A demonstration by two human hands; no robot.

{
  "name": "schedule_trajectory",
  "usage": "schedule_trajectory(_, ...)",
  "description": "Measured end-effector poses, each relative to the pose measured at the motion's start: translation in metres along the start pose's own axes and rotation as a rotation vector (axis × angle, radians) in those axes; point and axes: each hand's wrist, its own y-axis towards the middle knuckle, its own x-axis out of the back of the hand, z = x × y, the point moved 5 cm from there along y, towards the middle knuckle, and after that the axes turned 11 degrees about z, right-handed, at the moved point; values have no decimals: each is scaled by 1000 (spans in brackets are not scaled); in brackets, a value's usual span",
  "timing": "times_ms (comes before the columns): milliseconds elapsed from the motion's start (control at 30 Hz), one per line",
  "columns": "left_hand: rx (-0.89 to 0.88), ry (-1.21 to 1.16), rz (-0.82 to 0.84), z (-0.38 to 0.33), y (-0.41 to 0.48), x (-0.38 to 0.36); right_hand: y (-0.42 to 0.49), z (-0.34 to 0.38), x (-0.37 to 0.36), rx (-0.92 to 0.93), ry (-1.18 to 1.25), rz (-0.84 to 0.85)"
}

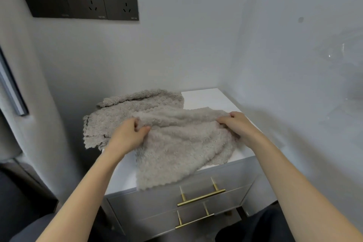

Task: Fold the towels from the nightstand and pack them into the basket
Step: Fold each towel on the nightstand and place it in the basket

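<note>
**Grey towel pinched at both ends**

Grey fleecy towel (pixel 176 143) lies on the nightstand (pixel 206 96) top, near corner hanging over its front edge. Left hand (pixel 129 133) and right hand (pixel 235 124) each pinch the towel's far edge. Second towel (pixel 127 108) sits at the nightstand's rear-left. Risk: a forward pull slides the towel off, and uneven corners skew the fold. Socket plate (pixel 119 0) lettering unreadable. Basket not visible.

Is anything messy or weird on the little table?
Yes. The front towel, pinched by the left hand and right hand, droops over the front edge of the nightstand. The back towel lies rumpled, spilling off the left side.
</note>
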Motion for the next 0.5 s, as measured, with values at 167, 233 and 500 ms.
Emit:
schedule_trajectory(167, 22, -410, -143, 6, 0, 18, -12, 0, 13, 34, 434, -12)
schedule_trajectory(233, -10, -540, -194, 6, -2, 22, -15, 0, 16, 79, 556, -27)
schedule_trajectory(500, -208, -363, -103, -8, -10, 33, -29, 9, 17, 313, 221, 23)
